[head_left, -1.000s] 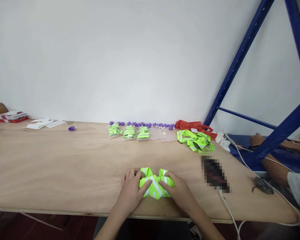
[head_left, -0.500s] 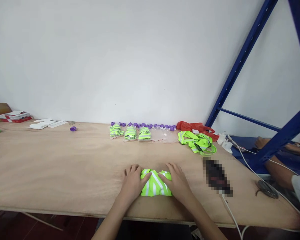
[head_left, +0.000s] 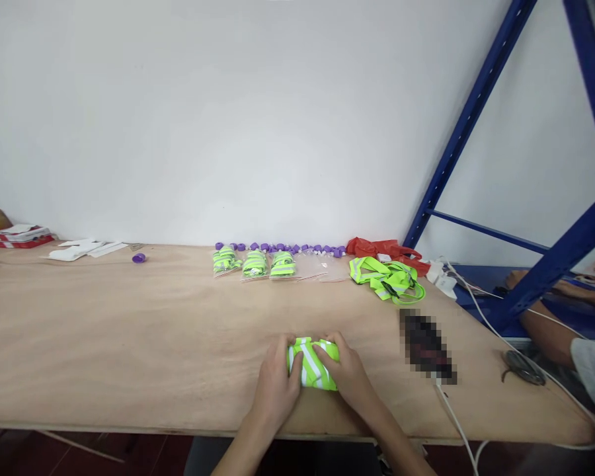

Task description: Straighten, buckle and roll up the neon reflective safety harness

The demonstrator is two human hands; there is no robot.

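A folded neon-yellow reflective vest (head_left: 313,370) with silver-white stripes lies near the table's front edge. My left hand (head_left: 278,377) grips its left side, thumb on top and fingers curled round the far edge. On the opposite side, my right hand (head_left: 348,369) holds it the same way, its thumb pressing on the upper face. The undersides of the fingers are hidden. Farther back sit three clear bags with the same striped material, among them a bagged bundle (head_left: 254,263). A loose neon strap harness (head_left: 387,279) lies beyond my right hand.
Purple items (head_left: 277,248) line the wall behind flat clear bags (head_left: 310,267). Red plastic (head_left: 381,248) lies beside them. A pixelated dark object (head_left: 426,347) with a white cable (head_left: 453,413) is at right. A blue rack (head_left: 469,135) stands there, with another person's arm (head_left: 545,330) beyond.
My left hand has moved right, squeezing the vest into a narrower bundle. My right hand stays on its side with fingers more curled. The view has shifted slightly.
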